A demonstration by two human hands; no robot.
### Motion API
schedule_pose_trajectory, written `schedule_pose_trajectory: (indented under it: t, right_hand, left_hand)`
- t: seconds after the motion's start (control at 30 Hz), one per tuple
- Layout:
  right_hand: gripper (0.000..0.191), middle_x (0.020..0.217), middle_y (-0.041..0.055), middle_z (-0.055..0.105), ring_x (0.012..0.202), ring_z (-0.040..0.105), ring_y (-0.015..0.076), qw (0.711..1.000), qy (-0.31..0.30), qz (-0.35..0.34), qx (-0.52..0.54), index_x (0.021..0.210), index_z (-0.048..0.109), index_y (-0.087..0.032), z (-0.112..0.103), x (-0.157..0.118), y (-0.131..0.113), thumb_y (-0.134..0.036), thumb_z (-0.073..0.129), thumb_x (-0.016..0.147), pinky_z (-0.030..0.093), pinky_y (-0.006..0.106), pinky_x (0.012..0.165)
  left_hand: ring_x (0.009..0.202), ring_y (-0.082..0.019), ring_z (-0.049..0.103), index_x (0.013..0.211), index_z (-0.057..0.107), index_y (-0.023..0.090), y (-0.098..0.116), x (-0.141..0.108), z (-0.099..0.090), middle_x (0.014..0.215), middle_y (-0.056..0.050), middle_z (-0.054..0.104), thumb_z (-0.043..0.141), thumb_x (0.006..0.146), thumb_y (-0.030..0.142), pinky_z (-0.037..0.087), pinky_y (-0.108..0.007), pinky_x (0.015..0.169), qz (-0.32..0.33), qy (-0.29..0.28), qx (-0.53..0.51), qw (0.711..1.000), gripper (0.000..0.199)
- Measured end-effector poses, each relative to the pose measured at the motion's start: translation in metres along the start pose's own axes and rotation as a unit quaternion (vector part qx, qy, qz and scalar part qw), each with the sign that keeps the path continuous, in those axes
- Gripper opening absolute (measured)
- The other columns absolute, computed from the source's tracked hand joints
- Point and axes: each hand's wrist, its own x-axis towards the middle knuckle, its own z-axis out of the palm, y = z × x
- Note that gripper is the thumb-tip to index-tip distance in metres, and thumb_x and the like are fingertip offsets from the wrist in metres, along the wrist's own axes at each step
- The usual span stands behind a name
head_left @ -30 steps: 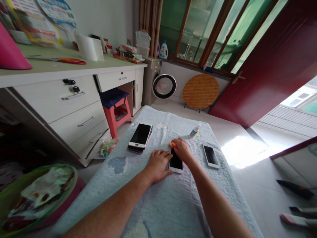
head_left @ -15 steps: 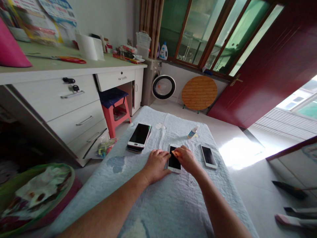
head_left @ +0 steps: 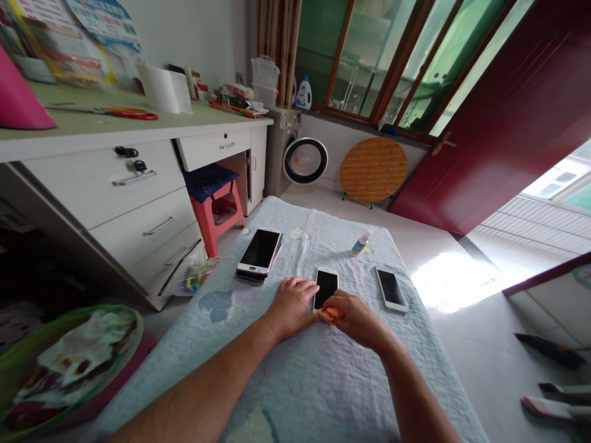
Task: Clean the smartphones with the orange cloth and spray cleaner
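A white smartphone [head_left: 327,280] with a dark screen lies face up on the cloth-covered table. My left hand [head_left: 292,306] grips its left edge, fingertips at the side and thumb near the lower corner. An orange cloth [head_left: 330,314] is bunched in the closed fingers of my right hand [head_left: 354,315], pressed on the phone's lower end and hiding it. To the right rests another white smartphone [head_left: 391,289]. A stack of phones [head_left: 259,252] is at the left, a white one on top. Beyond my right hand stands a small spray bottle [head_left: 361,243].
The table wears a pale blue quilted cover [head_left: 318,381]. Left of it are a white desk [head_left: 111,197], a red stool [head_left: 216,209] and a waste bin [head_left: 132,344]. A washing machine [head_left: 280,147] with its door open and a round wooden tabletop [head_left: 373,169] are behind.
My right hand has slid the orange cloth down from the upper screen to the phone's lower end. My left hand keeps its place at the phone's left edge.
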Motion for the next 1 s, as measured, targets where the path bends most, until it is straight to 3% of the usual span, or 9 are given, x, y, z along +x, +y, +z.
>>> schedule_pose_trajectory:
  t: [0.33, 0.67, 1.0]
  right_hand:
    - [0.016, 0.084, 0.0023, 0.057, 0.073, 0.054, 0.0121, 0.991, 0.105, 0.053, -0.065, 0.093, 0.066, -0.019, 0.003, 0.013, 0.038, -0.021, 0.051, 0.089, 0.037, 0.022, 0.067]
    - [0.018, 0.082, 0.0042, 0.056, 0.074, 0.051, 0.0133, 0.977, 0.131, 0.084, -0.146, 0.088, 0.067, -0.017, -0.008, 0.052, 0.051, -0.017, 0.049, 0.087, 0.034, 0.023, 0.070]
    - [0.024, 0.085, 0.0060, 0.059, 0.077, 0.053, 0.0146, 0.967, 0.151, 0.106, -0.175, 0.091, 0.068, -0.017, -0.004, 0.077, 0.056, -0.011, 0.046, 0.084, 0.034, 0.023, 0.069]
  left_hand:
    - [0.122, -0.031, 0.045, 0.128, 0.055, 0.022, 0.001, 0.000, -0.003, 0.135, -0.007, 0.054, 0.067, 0.076, 0.050, 0.032, -0.047, 0.103, 0.000, -0.013, 0.003, 1.000, 0.061]
    - [0.118, -0.031, 0.046, 0.127, 0.056, 0.022, 0.004, 0.000, -0.006, 0.134, -0.007, 0.056, 0.068, 0.075, 0.051, 0.032, -0.046, 0.103, 0.000, -0.018, 0.000, 1.000, 0.061]
    - [0.119, -0.031, 0.044, 0.129, 0.054, 0.022, 0.002, 0.000, -0.003, 0.135, -0.006, 0.055, 0.068, 0.075, 0.052, 0.031, -0.046, 0.103, -0.006, -0.019, 0.001, 1.000, 0.063]
